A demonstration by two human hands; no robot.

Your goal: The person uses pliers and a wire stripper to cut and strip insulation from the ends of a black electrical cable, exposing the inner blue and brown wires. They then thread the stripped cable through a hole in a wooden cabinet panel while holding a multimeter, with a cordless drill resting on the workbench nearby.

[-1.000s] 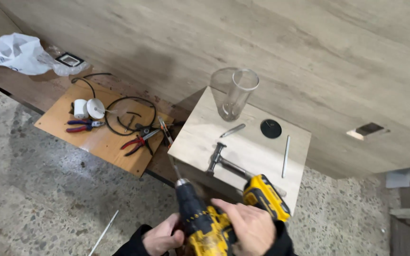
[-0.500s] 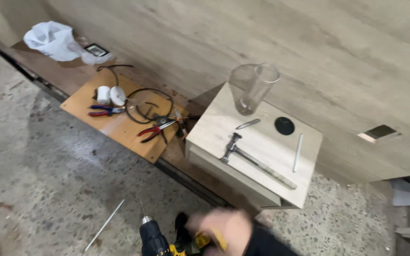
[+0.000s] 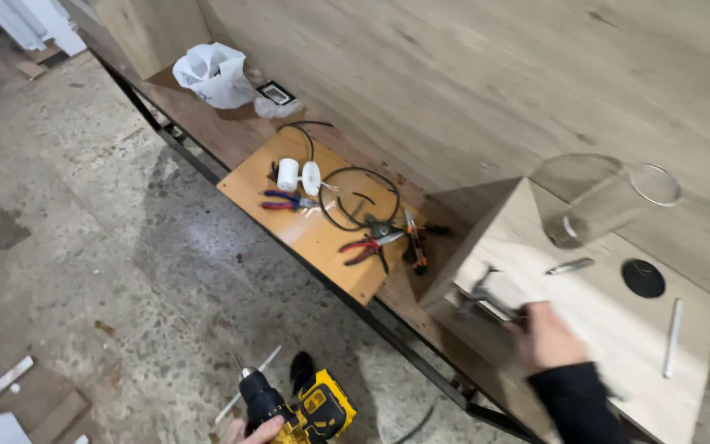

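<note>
My left hand (image 3: 253,431) shows only its fingers at the bottom edge, wrapped around the grip of a yellow and black cordless drill (image 3: 301,407) held low over the concrete floor. My right hand (image 3: 547,334), blurred and in a black sleeve, lies closed over the handle of a hammer (image 3: 477,294). The hammer rests on a pale wooden box (image 3: 610,329), with its metal head poking out to the left of my fingers.
On the box stand a clear glass vase (image 3: 601,201), a black round disc (image 3: 643,278), a short silver piece (image 3: 570,265) and a thin metal rod (image 3: 672,337). An orange board (image 3: 306,238) carries red pliers (image 3: 370,245), blue pliers (image 3: 288,200), a black cable (image 3: 355,193) and white tape rolls (image 3: 299,174). A white bag (image 3: 215,74) lies further back.
My right hand left the drill and moved up to the hammer on the box. The drill sank to the lower left, now in my left hand alone. The view swung right.
</note>
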